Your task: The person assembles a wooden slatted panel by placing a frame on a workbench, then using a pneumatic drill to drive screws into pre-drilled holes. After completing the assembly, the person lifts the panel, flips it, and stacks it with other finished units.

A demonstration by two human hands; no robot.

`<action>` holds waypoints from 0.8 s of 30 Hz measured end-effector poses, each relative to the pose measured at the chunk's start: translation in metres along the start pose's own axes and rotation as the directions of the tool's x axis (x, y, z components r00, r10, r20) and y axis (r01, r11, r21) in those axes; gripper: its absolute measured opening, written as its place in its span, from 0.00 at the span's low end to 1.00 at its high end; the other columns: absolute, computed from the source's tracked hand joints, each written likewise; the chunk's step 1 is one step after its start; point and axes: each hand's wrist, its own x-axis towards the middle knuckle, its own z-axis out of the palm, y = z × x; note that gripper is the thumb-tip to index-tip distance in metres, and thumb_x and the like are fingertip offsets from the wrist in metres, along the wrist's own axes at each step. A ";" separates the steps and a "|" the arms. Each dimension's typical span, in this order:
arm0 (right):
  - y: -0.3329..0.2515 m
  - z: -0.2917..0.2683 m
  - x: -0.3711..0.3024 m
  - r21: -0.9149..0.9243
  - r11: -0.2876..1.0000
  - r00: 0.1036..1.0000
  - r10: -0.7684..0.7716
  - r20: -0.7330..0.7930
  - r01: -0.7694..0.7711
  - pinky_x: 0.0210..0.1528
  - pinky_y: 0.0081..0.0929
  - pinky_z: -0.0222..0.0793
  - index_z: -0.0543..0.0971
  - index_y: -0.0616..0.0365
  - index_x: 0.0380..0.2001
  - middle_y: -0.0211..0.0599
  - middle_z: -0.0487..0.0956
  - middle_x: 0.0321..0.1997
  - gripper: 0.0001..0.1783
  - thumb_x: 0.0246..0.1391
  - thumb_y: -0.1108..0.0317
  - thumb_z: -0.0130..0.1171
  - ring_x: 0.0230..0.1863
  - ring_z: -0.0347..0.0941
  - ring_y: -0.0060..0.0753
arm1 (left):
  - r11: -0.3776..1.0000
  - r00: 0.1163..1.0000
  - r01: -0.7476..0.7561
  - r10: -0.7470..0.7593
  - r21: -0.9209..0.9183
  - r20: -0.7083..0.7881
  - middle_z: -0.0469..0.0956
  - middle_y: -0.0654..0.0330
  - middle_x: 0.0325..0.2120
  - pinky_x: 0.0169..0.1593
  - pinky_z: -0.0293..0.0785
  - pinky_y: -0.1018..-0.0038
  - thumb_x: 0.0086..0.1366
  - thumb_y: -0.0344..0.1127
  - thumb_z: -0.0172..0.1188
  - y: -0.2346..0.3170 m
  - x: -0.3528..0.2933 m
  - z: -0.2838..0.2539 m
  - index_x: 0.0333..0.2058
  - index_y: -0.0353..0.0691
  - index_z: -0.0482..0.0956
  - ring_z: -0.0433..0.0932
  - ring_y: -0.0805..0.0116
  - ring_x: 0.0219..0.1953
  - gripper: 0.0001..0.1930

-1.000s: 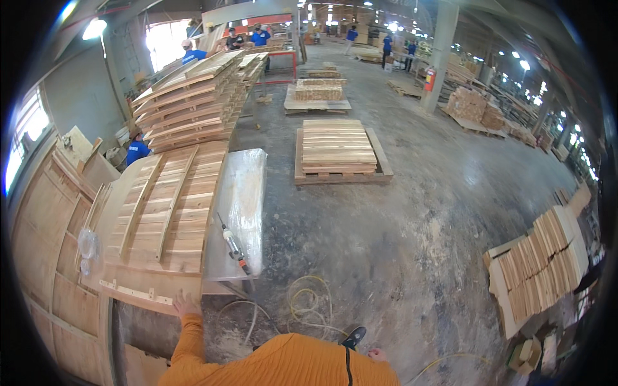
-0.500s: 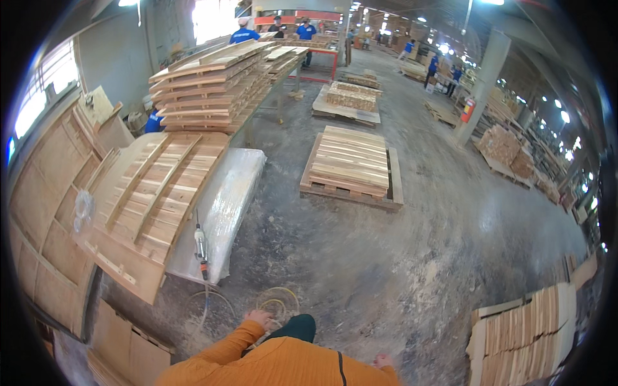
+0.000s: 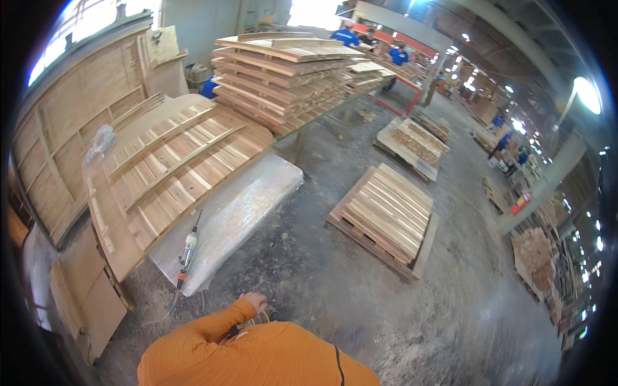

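My left hand (image 3: 254, 301) hangs in front of my body, below the orange sleeve, over the floor. Its fingers are loosely bent and apart, with nothing visible in them. My right hand is out of view. Closest to the left hand is a powered screwdriver (image 3: 187, 252) with a long bit and a hose, lying on a plastic-wrapped slab (image 3: 225, 222). Left of it, a slatted wooden panel (image 3: 177, 170) with two battens lies on a bench. A pale hose near my feet is partly hidden by my body.
A tall stack of wooden panels (image 3: 283, 80) stands beyond the bench. A pallet of boards (image 3: 389, 212) sits on the floor to the right, with another wood stack (image 3: 415, 145) behind it. Cardboard sheets (image 3: 87, 296) lean at left. People in blue shirts (image 3: 346, 37) stand far off.
My view has turned left, so the panels and pallet appear farther right and tilted. My right hand and the wood stack at lower right have left the view. The screwdriver still lies on the slab.
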 end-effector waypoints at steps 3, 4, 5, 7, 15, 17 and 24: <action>-0.032 -0.030 0.059 0.093 0.996 0.996 0.021 -0.082 -0.013 0.22 0.29 0.71 0.75 0.60 0.35 0.41 0.77 0.25 0.12 0.48 0.67 0.51 0.21 0.75 0.33 | 0.999 0.997 -0.032 0.029 -0.028 -0.076 0.76 0.58 0.35 0.42 0.66 0.55 0.56 0.46 0.49 0.006 0.058 -0.028 0.35 0.50 0.76 0.73 0.54 0.41 0.13; -0.042 -0.039 0.077 0.160 0.987 0.995 0.042 -0.093 -0.027 0.22 0.30 0.71 0.75 0.60 0.35 0.41 0.77 0.25 0.12 0.48 0.67 0.51 0.21 0.75 0.33 | 0.999 0.997 -0.039 0.038 -0.016 -0.066 0.76 0.58 0.34 0.42 0.67 0.56 0.57 0.46 0.49 0.011 0.078 -0.035 0.35 0.49 0.76 0.73 0.54 0.41 0.13; -0.062 -0.037 0.097 0.293 0.955 0.997 0.059 -0.042 -0.044 0.22 0.30 0.71 0.75 0.61 0.35 0.41 0.77 0.24 0.11 0.48 0.67 0.51 0.22 0.75 0.33 | 1.000 0.998 -0.023 0.024 0.013 -0.054 0.76 0.58 0.34 0.41 0.67 0.57 0.57 0.46 0.49 0.011 0.092 -0.042 0.36 0.49 0.76 0.73 0.54 0.40 0.13; -0.111 -0.035 0.136 0.520 0.848 0.994 0.091 0.055 -0.106 0.22 0.30 0.70 0.74 0.62 0.33 0.42 0.77 0.24 0.10 0.48 0.68 0.52 0.23 0.75 0.32 | 1.000 0.999 0.007 -0.006 0.027 -0.043 0.76 0.57 0.34 0.41 0.68 0.58 0.58 0.46 0.48 0.010 0.114 -0.048 0.37 0.48 0.76 0.73 0.54 0.40 0.14; -0.160 -0.041 0.317 0.089 0.906 0.855 -0.420 0.306 0.413 0.17 0.28 0.66 0.74 0.60 0.35 0.38 0.76 0.21 0.11 0.47 0.70 0.52 0.19 0.72 0.30 | 0.985 0.991 0.135 -0.136 -0.107 -0.001 0.75 0.56 0.35 0.44 0.68 0.60 0.58 0.44 0.48 0.044 0.201 -0.064 0.36 0.46 0.75 0.72 0.55 0.43 0.13; -0.219 -0.059 0.346 0.139 0.966 0.894 -0.254 0.368 0.218 0.18 0.28 0.67 0.75 0.60 0.34 0.37 0.76 0.21 0.10 0.47 0.70 0.52 0.20 0.73 0.30 | 0.960 0.961 0.270 -0.273 -0.078 -0.033 0.75 0.55 0.35 0.44 0.69 0.62 0.59 0.44 0.47 0.043 0.197 -0.064 0.36 0.46 0.75 0.72 0.55 0.42 0.13; -0.404 -0.109 0.464 0.003 0.939 0.866 -0.319 0.385 0.344 0.16 0.25 0.65 0.75 0.60 0.30 0.35 0.75 0.19 0.09 0.47 0.68 0.50 0.17 0.71 0.26 | 0.809 0.739 0.326 -0.541 -0.488 -0.403 0.76 0.52 0.33 0.42 0.70 0.63 0.59 0.46 0.47 0.028 0.232 -0.097 0.36 0.40 0.76 0.74 0.51 0.38 0.16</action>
